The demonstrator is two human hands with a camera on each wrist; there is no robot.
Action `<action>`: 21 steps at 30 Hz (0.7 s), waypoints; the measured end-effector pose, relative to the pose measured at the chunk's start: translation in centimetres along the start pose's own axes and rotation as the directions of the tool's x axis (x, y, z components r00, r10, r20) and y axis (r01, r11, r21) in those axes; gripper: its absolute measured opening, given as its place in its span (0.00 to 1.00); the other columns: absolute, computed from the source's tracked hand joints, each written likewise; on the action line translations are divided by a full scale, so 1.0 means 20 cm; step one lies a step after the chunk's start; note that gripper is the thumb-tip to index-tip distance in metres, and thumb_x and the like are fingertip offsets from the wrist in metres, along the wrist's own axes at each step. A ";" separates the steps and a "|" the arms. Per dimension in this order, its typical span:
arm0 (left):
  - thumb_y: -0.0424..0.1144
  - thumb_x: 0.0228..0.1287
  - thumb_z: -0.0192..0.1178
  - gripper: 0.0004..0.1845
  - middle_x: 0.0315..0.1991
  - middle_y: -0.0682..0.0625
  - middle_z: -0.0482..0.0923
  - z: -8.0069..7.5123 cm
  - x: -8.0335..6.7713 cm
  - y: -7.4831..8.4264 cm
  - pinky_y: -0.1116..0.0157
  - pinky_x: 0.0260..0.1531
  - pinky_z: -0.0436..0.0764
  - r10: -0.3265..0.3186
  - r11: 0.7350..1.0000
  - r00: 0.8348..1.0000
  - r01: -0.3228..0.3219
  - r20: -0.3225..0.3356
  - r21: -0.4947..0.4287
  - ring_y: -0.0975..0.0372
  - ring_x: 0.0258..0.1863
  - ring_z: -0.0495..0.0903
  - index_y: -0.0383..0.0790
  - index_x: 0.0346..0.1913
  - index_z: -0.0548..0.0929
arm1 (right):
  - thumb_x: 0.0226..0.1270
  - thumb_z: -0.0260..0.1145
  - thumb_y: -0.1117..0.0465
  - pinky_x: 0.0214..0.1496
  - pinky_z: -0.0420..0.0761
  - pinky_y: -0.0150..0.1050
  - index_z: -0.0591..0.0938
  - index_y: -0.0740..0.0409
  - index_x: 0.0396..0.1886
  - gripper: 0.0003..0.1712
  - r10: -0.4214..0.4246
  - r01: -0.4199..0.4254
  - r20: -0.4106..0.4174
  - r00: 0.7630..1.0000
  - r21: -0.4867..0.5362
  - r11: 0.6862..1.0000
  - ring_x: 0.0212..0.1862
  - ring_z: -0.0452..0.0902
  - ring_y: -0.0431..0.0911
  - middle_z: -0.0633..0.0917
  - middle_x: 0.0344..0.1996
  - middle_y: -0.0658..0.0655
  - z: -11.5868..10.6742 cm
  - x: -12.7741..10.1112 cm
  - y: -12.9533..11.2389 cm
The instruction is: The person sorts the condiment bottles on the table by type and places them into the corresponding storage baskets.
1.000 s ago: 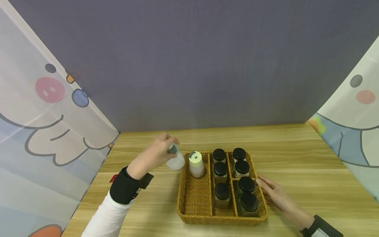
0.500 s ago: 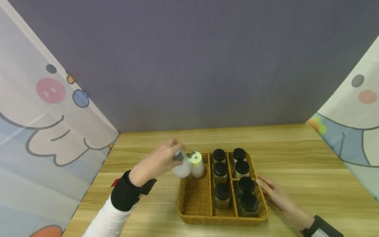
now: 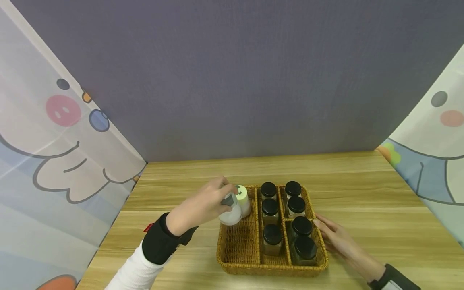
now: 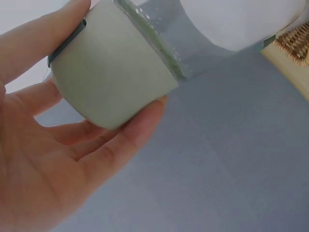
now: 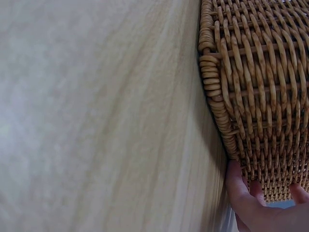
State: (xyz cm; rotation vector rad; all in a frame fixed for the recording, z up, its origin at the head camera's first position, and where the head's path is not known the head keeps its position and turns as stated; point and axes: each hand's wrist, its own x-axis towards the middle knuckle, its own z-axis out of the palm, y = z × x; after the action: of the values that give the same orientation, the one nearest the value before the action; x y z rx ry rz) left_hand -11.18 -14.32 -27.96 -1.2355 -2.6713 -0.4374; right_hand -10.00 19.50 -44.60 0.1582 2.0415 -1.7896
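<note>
My left hand (image 3: 208, 203) grips a seasoning jar (image 3: 230, 216) by its lid, over the left compartment of the wicker basket (image 3: 275, 270). In the left wrist view, the thumb and fingers are round the pale green lid (image 4: 111, 72), and white contents show through the clear body. The jar is tilted and overlaps a second seasoning jar (image 3: 244, 203) with a pale green lid, upright at the back of that compartment. My right hand (image 3: 338, 239) rests against the basket's right side. In the right wrist view, its extended fingers (image 5: 239, 188) touch the woven outer wall (image 5: 265, 96).
Several black-lidded jars (image 3: 272, 233) stand in the basket's middle and right compartments, parted by woven dividers. The basket sits on a wooden table (image 3: 348, 181). A grey panel (image 3: 232, 80) rises behind it, and cartoon-printed cloth (image 3: 32, 169) hangs at both sides.
My left hand has carried the jar rightward and toward me, from beyond the basket's left rim to over the left compartment. My right hand and the basket have not moved.
</note>
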 end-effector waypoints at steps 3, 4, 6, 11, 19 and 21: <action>0.30 0.45 0.67 0.16 0.36 0.44 0.70 0.02 0.00 0.01 0.74 0.29 0.75 0.010 1.000 1.000 -0.010 0.006 0.010 0.60 0.32 0.73 0.33 0.39 0.76 | 0.67 0.49 0.47 0.47 0.78 0.47 0.50 0.65 0.67 0.38 0.002 -0.002 -0.002 1.000 0.000 1.000 0.54 0.69 0.59 0.58 0.60 0.76 0.00 0.00 0.00; 0.30 0.45 0.67 0.16 0.37 0.44 0.70 0.03 0.00 0.01 0.74 0.29 0.75 0.008 1.000 1.000 -0.009 0.012 0.011 0.60 0.32 0.73 0.34 0.40 0.76 | 0.67 0.49 0.47 0.47 0.78 0.47 0.50 0.65 0.67 0.38 0.003 -0.003 -0.004 1.000 0.000 1.000 0.53 0.69 0.58 0.58 0.60 0.76 0.00 0.00 0.00; 0.30 0.46 0.66 0.16 0.38 0.44 0.70 0.04 0.00 0.02 0.74 0.30 0.75 0.003 1.000 1.000 -0.003 0.025 0.015 0.60 0.32 0.73 0.35 0.40 0.75 | 0.67 0.49 0.47 0.47 0.78 0.46 0.50 0.65 0.67 0.38 0.006 -0.006 -0.008 1.000 -0.001 1.000 0.53 0.70 0.57 0.58 0.60 0.76 0.00 0.00 0.00; 0.33 0.48 0.66 0.16 0.39 0.44 0.68 0.08 0.01 0.03 0.73 0.28 0.75 -0.014 1.000 0.998 0.013 0.065 0.022 0.61 0.30 0.72 0.38 0.42 0.75 | 0.66 0.49 0.47 0.47 0.78 0.46 0.50 0.64 0.67 0.38 0.009 -0.009 -0.014 1.000 0.002 1.000 0.52 0.71 0.56 0.59 0.60 0.76 0.00 0.00 0.00; 0.33 0.48 0.66 0.15 0.36 0.47 0.67 0.15 0.01 0.03 0.74 0.27 0.73 0.015 1.000 0.996 -0.017 0.090 0.013 0.62 0.29 0.68 0.41 0.40 0.74 | 0.66 0.49 0.46 0.46 0.78 0.47 0.51 0.63 0.67 0.38 0.014 -0.014 -0.011 1.000 -0.001 1.000 0.52 0.70 0.57 0.61 0.59 0.75 0.00 0.00 0.00; 0.34 0.48 0.66 0.16 0.36 0.46 0.67 0.17 0.01 0.03 0.73 0.27 0.72 0.010 1.000 0.994 -0.013 0.107 0.026 0.61 0.29 0.68 0.40 0.41 0.75 | 0.66 0.49 0.46 0.46 0.78 0.47 0.51 0.64 0.67 0.38 0.012 -0.012 -0.010 1.000 -0.004 1.000 0.53 0.70 0.57 0.60 0.59 0.75 0.00 0.00 0.00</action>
State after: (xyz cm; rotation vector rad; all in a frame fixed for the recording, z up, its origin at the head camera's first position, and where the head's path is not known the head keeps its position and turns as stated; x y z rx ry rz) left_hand -10.99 -12.77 -30.99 -1.3013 -2.7474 -0.3422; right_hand -9.96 19.48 -44.49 0.1784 2.0464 -1.7811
